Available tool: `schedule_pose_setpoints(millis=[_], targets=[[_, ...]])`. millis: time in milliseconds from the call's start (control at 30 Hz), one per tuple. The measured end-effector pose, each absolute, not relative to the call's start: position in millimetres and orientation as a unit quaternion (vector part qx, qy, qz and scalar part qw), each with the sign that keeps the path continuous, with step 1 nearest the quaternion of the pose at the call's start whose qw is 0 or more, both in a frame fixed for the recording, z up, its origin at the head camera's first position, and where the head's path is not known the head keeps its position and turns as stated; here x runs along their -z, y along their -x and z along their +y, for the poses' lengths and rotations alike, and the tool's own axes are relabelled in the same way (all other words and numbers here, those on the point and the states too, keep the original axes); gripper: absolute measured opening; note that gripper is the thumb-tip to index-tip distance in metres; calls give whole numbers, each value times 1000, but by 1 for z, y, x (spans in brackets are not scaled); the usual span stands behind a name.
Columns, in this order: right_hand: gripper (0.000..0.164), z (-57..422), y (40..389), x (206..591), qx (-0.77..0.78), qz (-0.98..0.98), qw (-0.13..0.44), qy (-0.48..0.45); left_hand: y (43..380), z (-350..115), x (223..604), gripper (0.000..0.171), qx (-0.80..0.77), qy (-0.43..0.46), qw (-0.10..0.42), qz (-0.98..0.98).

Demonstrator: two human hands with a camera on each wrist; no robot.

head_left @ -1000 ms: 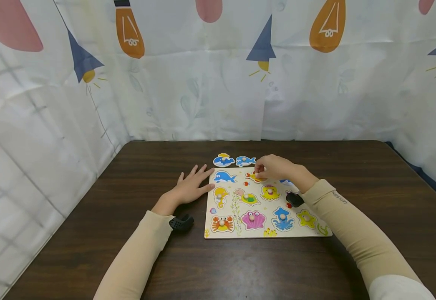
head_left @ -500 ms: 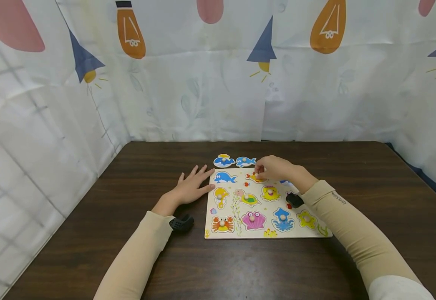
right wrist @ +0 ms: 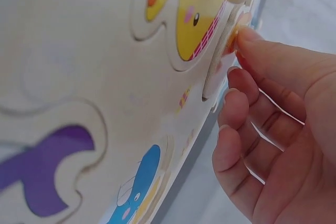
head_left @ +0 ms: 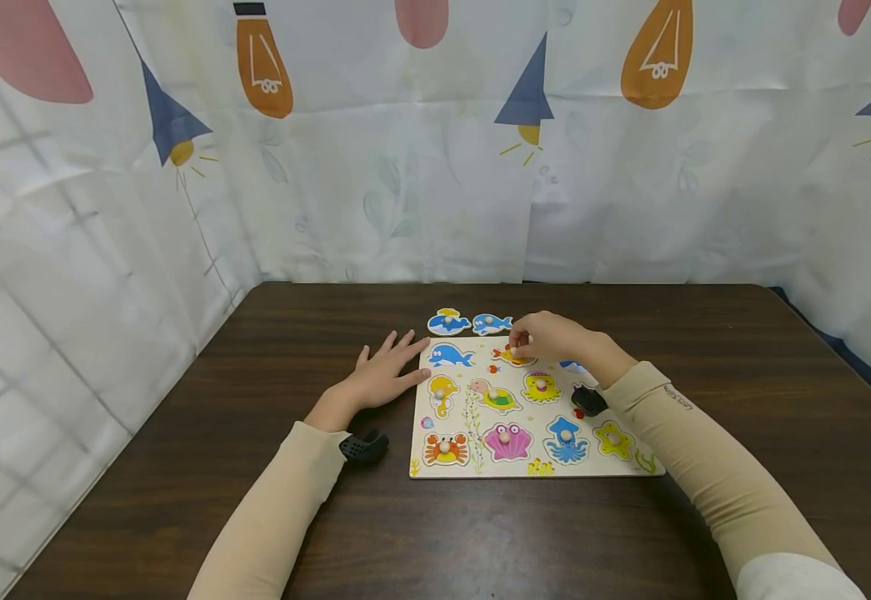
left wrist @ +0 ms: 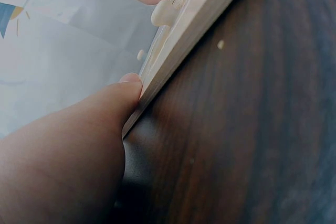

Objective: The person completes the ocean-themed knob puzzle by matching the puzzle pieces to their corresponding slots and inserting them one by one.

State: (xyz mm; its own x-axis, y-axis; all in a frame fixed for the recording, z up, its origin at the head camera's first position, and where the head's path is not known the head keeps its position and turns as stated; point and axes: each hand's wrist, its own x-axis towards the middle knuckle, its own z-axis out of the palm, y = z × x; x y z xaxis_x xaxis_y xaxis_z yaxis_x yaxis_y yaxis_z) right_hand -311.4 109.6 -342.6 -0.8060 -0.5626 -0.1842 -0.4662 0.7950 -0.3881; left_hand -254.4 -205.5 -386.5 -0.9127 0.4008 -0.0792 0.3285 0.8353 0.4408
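Observation:
A wooden knob puzzle board (head_left: pixel 423 425) with sea-animal pieces lies on the table. My right hand (head_left: pixel 555 337) pinches an orange-and-yellow fish puzzle piece (head_left: pixel 505 356) at the board's top row. In the right wrist view the thumb and index finger hold this fish piece (right wrist: pixel 223 59), which stands slightly proud of the board; its knob is hidden. My left hand (head_left: pixel 378 377) rests with spread fingers at the board's left edge. In the left wrist view the left thumb (left wrist: pixel 128 90) touches that edge.
Two whale pieces, one with a yellow top (head_left: pixel 448 322) and one plain blue (head_left: pixel 491 324), lie behind the board. A dolphin picture (head_left: pixel 450 355) shows at the top left. The right wrist view shows a purple recess (right wrist: pixel 47 163). A patterned curtain (head_left: pixel 420 192) hangs behind the table.

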Motion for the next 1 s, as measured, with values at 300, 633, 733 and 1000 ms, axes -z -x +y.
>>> schedule_pose_setpoints(millis=[300,633,733,1000], targets=[[8,109,311,342,156,939,146,271,255,-205,387,70,-210,-191,82,955],[7,108,311,340,136,939,133,286,254,-206,386,70,-211,-192,82,955],[8,108,312,341,132,939,134,288,255,-206,387,70,-211,-193,82,955],[8,108,311,342,142,940,143,276,257,-206,389,71,-210,-192,82,955]])
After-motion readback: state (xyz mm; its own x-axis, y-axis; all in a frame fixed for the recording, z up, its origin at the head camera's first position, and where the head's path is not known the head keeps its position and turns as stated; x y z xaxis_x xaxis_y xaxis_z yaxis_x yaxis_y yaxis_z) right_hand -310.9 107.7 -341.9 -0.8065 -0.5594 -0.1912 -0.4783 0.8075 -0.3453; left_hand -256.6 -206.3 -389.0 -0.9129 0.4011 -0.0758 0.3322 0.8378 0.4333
